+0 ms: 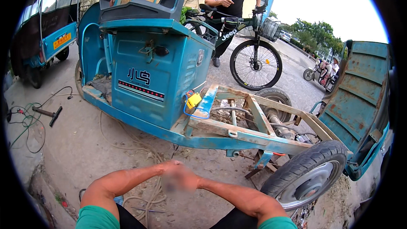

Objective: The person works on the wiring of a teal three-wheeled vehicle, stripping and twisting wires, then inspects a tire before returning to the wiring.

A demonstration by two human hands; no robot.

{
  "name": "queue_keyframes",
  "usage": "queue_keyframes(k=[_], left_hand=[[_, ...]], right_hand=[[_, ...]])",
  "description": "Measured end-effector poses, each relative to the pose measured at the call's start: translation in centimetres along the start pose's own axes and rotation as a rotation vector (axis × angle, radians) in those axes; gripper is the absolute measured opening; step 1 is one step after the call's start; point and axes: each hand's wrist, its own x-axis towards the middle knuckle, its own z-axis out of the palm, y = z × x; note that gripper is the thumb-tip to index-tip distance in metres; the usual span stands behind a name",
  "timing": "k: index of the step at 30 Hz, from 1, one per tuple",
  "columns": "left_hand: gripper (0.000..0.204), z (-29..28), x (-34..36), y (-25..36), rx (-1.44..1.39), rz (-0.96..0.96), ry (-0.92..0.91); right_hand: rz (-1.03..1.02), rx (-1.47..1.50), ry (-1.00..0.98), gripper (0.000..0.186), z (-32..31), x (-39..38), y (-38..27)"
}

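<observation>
My left hand (pixel 171 168) and my right hand (pixel 191 181) meet low in front of me, above the ground and between my knees. A blur covers both, so their fingers and anything between them cannot be made out. Beyond them stands a blue cargo tricycle, its cab box (pixel 148 72) at the left and its bare, rusty frame (pixel 250 138) at the right. Neither hand touches it. A yellow connector (pixel 193 100) with blue and red wires sits by the box's lower corner. The rear wheel (pixel 309 178) is nearest my right forearm.
The tricycle's cargo bed (pixel 356 97) is tipped up at the right. A rope (pixel 148 199) trails over the ground beside my left arm. At the left lie a T-handled tool (pixel 48 113) and loose cables (pixel 32 121). Behind, a person (pixel 233 0) stands with a bicycle (pixel 256 61).
</observation>
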Motion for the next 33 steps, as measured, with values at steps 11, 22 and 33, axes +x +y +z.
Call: queue_keyframes(k=[11, 22, 33], left_hand=[[0.052, -2.1, -4.5, 2.2, -0.385, 0.025, 0.022], [0.047, -3.1, -3.1, -0.7, -0.465, -0.029, 0.382], [0.031, -2.4, -4.4, 3.0, -0.325, 0.190, 0.327]], right_hand=[[0.047, 0.487, 0.306, 0.019, -1.9, 2.7, 3.9], [0.240, 0.944, 0.470, 0.022, -3.4, 1.5, -0.3], [0.276, 0.973, 0.455, 0.017, -4.3, 1.8, -0.4]])
